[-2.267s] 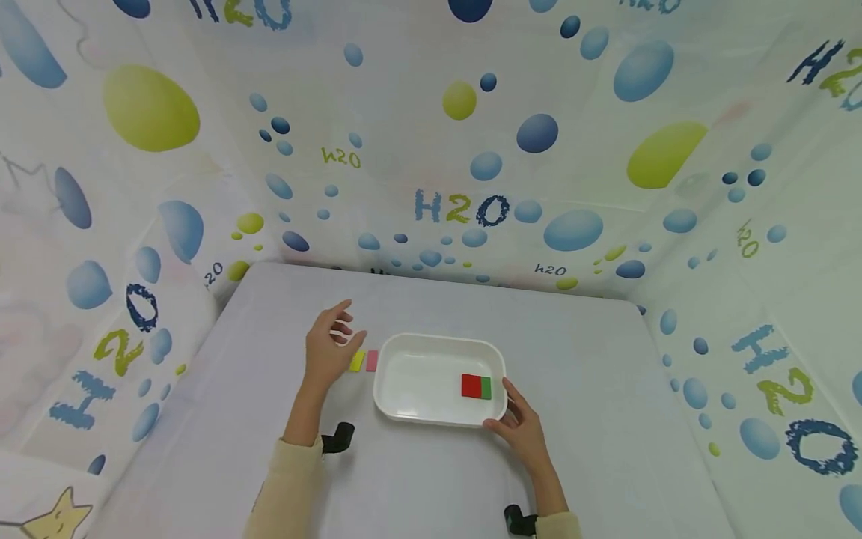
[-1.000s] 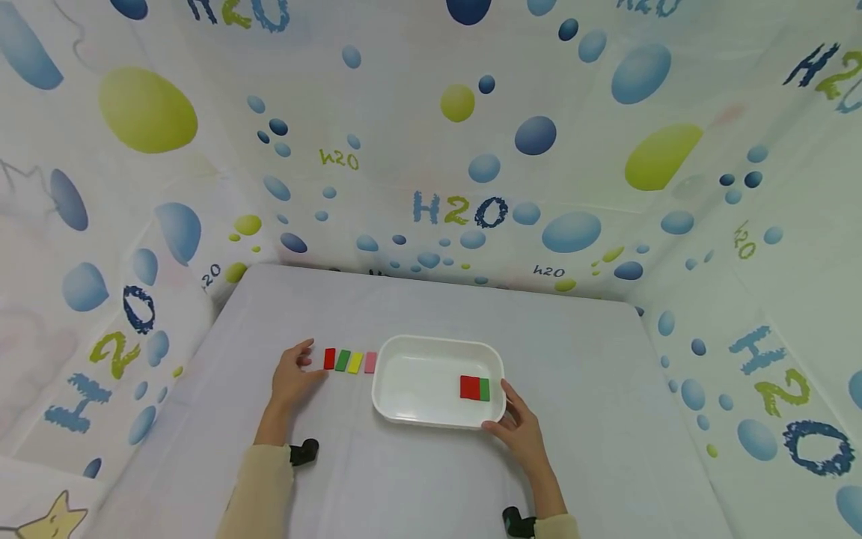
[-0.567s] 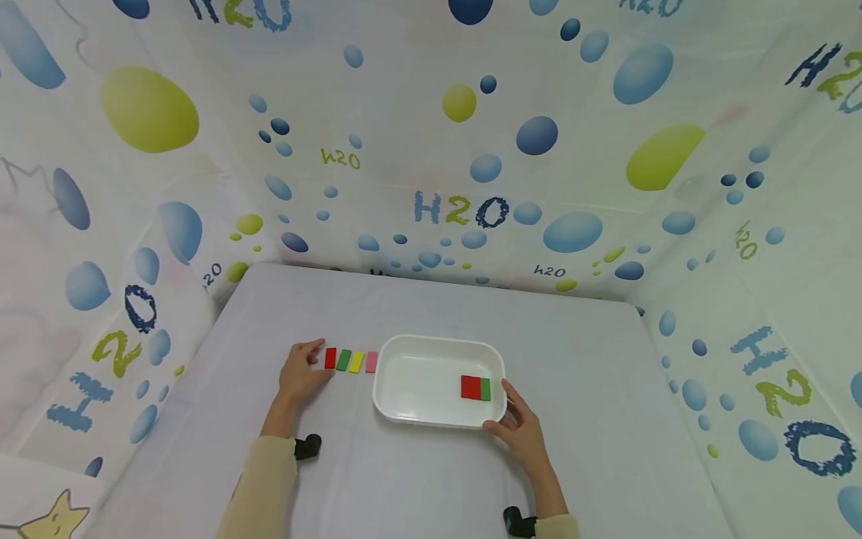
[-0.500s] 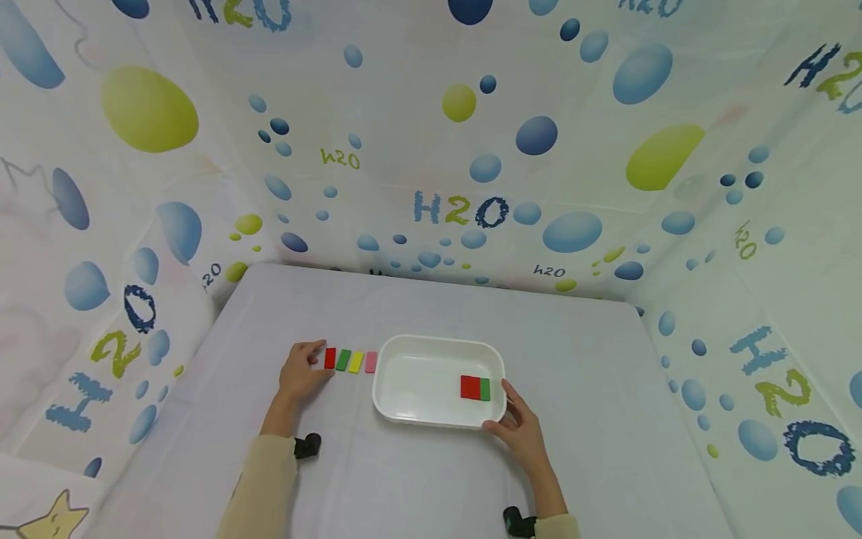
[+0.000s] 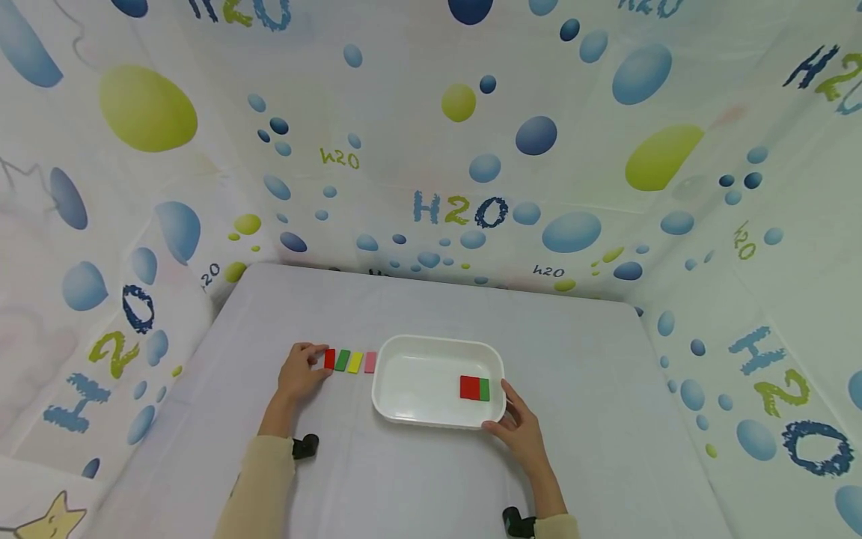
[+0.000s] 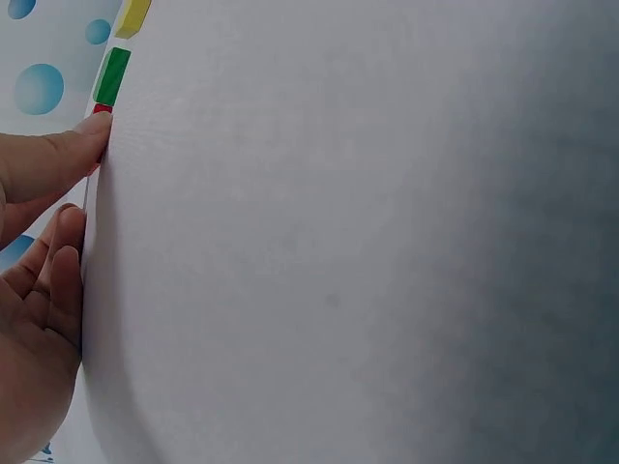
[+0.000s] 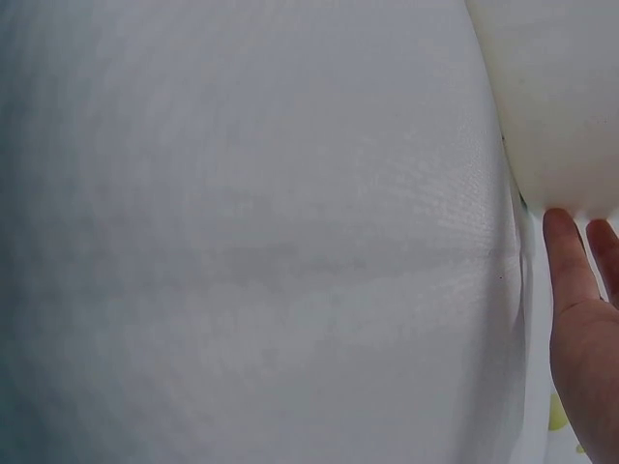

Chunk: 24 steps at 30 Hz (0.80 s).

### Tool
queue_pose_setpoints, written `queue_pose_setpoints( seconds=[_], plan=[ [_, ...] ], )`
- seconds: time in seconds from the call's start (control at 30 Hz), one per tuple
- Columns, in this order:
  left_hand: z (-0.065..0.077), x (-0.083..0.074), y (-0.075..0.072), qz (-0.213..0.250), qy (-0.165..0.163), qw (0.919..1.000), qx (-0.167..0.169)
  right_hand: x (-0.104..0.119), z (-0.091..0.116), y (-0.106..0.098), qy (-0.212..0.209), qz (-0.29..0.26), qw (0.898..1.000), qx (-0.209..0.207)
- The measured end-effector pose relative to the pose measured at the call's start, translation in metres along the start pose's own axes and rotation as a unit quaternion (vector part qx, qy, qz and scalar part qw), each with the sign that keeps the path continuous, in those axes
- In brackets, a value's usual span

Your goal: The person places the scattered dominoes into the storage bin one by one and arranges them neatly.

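In the head view my left hand [image 5: 301, 372] pinches a small red block [image 5: 329, 359] by its ends, between thumb and forefinger, at the left end of a row. Beside it lie a green block [image 5: 343, 361], a yellow block [image 5: 355, 363] and a pink block [image 5: 370, 362]. The left wrist view shows the thumb covering most of the red block. My right hand [image 5: 521, 428] holds the near right corner of a white tray [image 5: 431, 342], thumb on the front side and fingers along the right side. Inside, red pieces [image 5: 470, 388] touch a green piece [image 5: 485, 389].
A white cloth covers the table [image 5: 417, 479]. Curtain-like walls [image 5: 404, 112] with printed blue and green bubbles enclose its back and sides. The pink block sits close against the tray's left side. Each wrist carries a black mount [image 5: 306, 447].
My left hand has moved left and down from above the row, uncovering the red and green blocks, then its fingers closed on the red block. The right hand and tray have stayed put.
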<state>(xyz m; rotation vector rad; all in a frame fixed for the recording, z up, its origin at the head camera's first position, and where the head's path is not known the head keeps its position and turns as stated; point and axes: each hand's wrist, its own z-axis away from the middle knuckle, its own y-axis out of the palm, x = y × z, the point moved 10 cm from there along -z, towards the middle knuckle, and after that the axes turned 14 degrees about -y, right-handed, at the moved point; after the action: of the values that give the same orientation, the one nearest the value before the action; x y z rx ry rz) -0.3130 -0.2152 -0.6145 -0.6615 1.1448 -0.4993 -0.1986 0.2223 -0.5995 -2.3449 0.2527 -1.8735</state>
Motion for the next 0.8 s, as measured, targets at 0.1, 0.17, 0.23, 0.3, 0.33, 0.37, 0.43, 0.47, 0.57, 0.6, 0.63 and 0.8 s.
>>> queue_pose_setpoints(
  seconds=[0.1,0.17,0.23,0.3,0.33,0.37,0.43,0.47,0.57,0.6,0.63,0.8],
  plan=[
    [0.001,0.000,-0.001,-0.002,0.005,0.9999,-0.010,0.002,0.000,0.001,0.000,-0.005,1.000,0.000],
    [0.003,0.000,-0.002,-0.001,0.008,0.9998,-0.016,0.004,0.000,0.001,-0.006,-0.005,1.000,0.002],
    [0.004,0.001,-0.003,0.005,0.006,0.9998,-0.020,0.005,0.000,0.002,-0.010,-0.010,1.000,0.004],
    [0.005,0.002,-0.004,0.014,0.005,0.9997,-0.022,0.006,0.000,0.002,-0.012,-0.013,1.000,0.005],
    [0.006,0.002,-0.004,0.019,0.004,0.9996,-0.021,0.007,0.000,0.002,-0.013,-0.016,1.000,0.005],
    [0.006,0.003,-0.005,0.026,0.003,0.9995,-0.020,0.007,0.000,0.002,-0.012,-0.019,1.000,0.004],
    [0.007,0.005,-0.005,0.041,-0.002,0.9990,-0.015,0.007,0.000,0.002,-0.013,-0.020,1.000,0.005],
    [0.008,0.006,-0.005,0.051,-0.004,0.9986,-0.011,0.007,0.000,0.002,-0.011,-0.019,1.000,0.005],
    [0.009,0.010,-0.005,0.077,-0.008,0.9970,-0.001,0.005,0.000,0.002,-0.009,-0.018,1.000,0.005],
    [0.009,0.011,-0.005,0.084,-0.010,0.9964,0.001,0.004,0.001,0.002,-0.008,-0.016,1.000,0.005],
    [0.009,0.012,-0.005,0.091,-0.011,0.9958,0.003,0.004,0.001,0.002,-0.007,-0.016,1.000,0.004],
    [0.009,0.013,-0.007,0.105,-0.011,0.9944,0.000,0.004,0.001,0.001,-0.014,-0.014,1.000,0.004]
  ],
)
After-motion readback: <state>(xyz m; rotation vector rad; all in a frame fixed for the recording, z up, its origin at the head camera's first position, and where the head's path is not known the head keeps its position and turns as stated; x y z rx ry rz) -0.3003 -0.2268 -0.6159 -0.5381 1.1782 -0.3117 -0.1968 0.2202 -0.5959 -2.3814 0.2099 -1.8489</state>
